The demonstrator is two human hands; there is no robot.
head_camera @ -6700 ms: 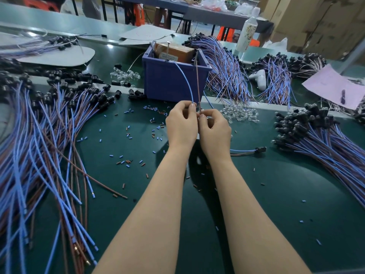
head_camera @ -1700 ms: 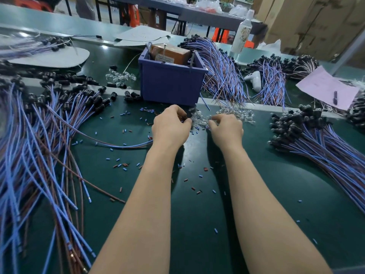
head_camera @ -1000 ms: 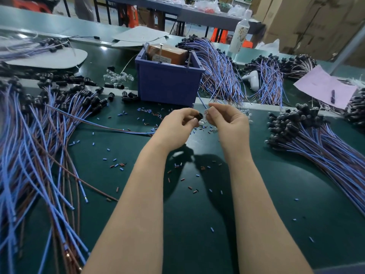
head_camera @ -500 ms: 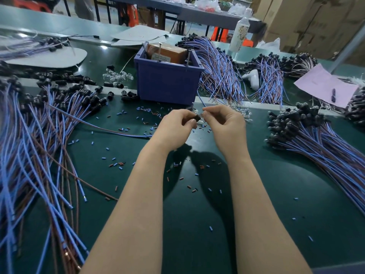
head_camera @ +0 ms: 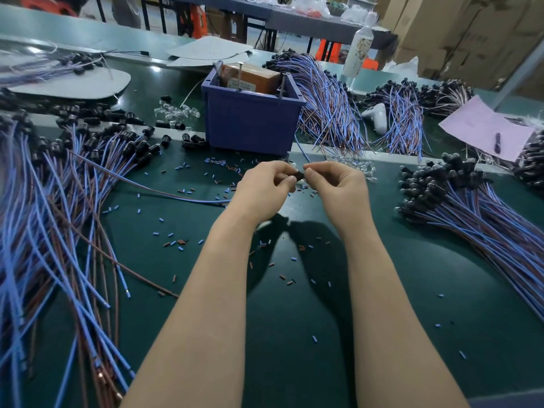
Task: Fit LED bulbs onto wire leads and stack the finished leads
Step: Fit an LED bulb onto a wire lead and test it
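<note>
Black and tiny, so easy to miss, but the black plastic socket (head_camera: 298,174) on the end of a blue-and-brown twin wire lead (head_camera: 176,195) is now pinched between both hands, a bit above the dark green bench mat (head_camera: 294,334). Under two seconds back both hands were down on the mat at the loose heap of clear LED bulbs (head_camera: 353,167) near the blue plastic bin (head_camera: 253,122). Since then they've come up and met in the middle, so the bulb pick looks done and this is the fitting step. The left hand (head_camera: 262,187) has thumb and curled fingers gripping the socket, with the lead trailing off left across the mat. The right hand (head_camera: 338,184) is curled too, fingertips pinching the socket's other end. Presumably there's a bulb in there, but it's too small and hidden to tell. Hardly anything has shifted in the last half second, so it's probably being seated. Next stop would be the finished stack of black-capped leads (head_camera: 471,207) on the right, while the heap of unfitted leads (head_camera: 59,216) on the left waits
</note>
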